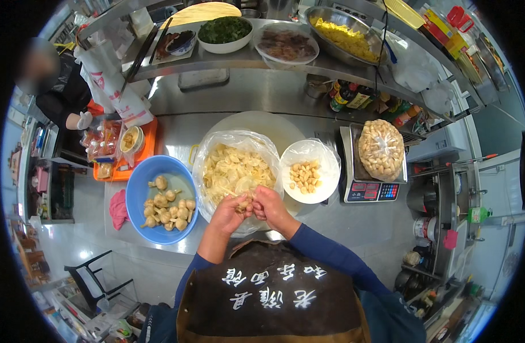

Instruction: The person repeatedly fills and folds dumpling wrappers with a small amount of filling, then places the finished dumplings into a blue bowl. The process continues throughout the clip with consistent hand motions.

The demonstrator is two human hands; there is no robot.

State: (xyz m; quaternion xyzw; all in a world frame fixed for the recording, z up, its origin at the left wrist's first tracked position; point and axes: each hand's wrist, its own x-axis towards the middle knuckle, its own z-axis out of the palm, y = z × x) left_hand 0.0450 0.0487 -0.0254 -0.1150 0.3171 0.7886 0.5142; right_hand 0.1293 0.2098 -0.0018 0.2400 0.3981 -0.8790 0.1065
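Note:
My left hand (pixel 229 214) and my right hand (pixel 272 209) meet at the front of a clear plastic bag (pixel 201 171). Between their fingertips is a garlic bulb (pixel 244 206), partly hidden by the fingers. Thin, pale garlic skins (pixel 239 165) fill the open bag beneath. Close to my right hand stands a white bowl (pixel 329 173) lined with clear plastic, with peeled garlic cloves (pixel 305 176) in it. Left of the bag, a blue plastic basin (pixel 137 193) contains several unpeeled garlic bulbs (pixel 164 213).
On the right, a bag of peeled garlic (pixel 381 150) rests on a digital scale (pixel 350 188). An orange tray (pixel 149 139) and a pink cloth (pixel 118 210) lie left. Food bowls line a steel shelf (pixel 245 64). A person's gloved hand (pixel 85 120) shows at far left.

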